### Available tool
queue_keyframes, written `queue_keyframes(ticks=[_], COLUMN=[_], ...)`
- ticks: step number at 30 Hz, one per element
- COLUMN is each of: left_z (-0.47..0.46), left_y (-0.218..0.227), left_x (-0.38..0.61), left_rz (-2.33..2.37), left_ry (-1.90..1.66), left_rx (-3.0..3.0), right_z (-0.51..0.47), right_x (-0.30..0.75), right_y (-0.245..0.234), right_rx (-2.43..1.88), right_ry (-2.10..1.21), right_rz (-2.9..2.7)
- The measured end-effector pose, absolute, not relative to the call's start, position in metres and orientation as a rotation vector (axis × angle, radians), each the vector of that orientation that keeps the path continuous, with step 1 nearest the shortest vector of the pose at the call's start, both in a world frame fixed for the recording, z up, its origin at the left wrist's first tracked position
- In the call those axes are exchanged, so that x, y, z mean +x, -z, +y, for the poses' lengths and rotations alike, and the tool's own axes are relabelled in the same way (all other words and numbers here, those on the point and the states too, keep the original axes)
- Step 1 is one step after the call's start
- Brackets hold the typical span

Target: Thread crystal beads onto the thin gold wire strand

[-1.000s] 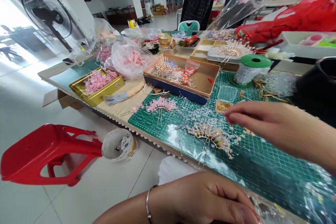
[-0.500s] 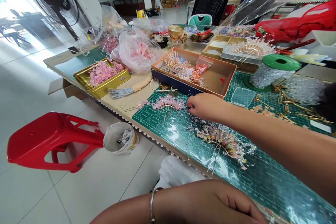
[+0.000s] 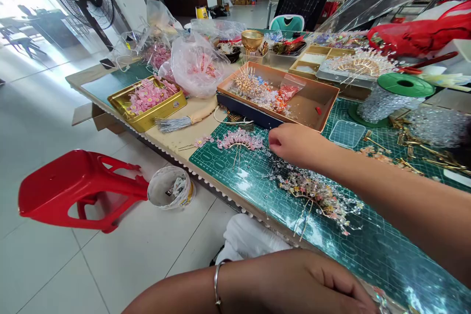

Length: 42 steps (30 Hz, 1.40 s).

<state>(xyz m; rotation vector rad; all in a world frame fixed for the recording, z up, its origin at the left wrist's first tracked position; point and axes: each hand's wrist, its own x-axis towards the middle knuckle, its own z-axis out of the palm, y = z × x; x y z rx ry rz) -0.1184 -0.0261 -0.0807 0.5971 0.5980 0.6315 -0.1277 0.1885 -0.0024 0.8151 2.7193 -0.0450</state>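
My right hand (image 3: 290,142) reaches over the green cutting mat (image 3: 235,186), fingers pinched together beside some loose clear beads. What is between its fingertips is hidden. Just to its left lies a pink beaded hair comb (image 3: 241,140) with gold prongs. Nearer to me on the mat rests a hair comb with clear, yellow and peach beads (image 3: 316,194). At the bottom, my left hand (image 3: 316,279), with a silver bangle at the wrist, is closed. A sparkling beaded piece (image 3: 382,299) shows at its fingers, mostly cut off by the frame.
Behind the right hand stands an open box (image 3: 312,103) of beads and hairpieces. A gold tin (image 3: 147,108) holds pink flowers. A green spool (image 3: 405,86) and gold clips (image 3: 408,137) lie right. A red stool (image 3: 81,191) and a white bucket (image 3: 171,189) are on the floor.
The right hand's fingers have drawn closer together, near the same spot. More of the beaded piece by the left hand shows. The whole view has shifted slightly.
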Motion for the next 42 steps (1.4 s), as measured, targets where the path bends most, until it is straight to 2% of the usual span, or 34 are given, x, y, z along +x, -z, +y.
queue_keyframes(ticks=[9, 19, 35, 42], left_z=[-0.026, -0.028, -0.024, -0.026], left_y=[0.075, 0.074, 0.072, 0.067], left_x=[-0.115, -0.110, -0.108, -0.109], left_rz=[0.527, 0.478, 0.490, 0.496], left_ry=[-0.689, -0.736, -0.698, -0.699], left_rx=[0.537, 0.525, 0.622, 0.668], right_z=[0.183, 0.212, 0.199, 0.210], right_x=[-0.131, -0.108, -0.116, -0.101], right_y=[0.012, -0.026, 0.016, -0.012], right_rx=[0.880, 1.154, 1.029, 1.152], right_ry=[0.144, 0.282, 0.241, 0.379], right_rz=[2.699, 2.689, 2.565, 2.657])
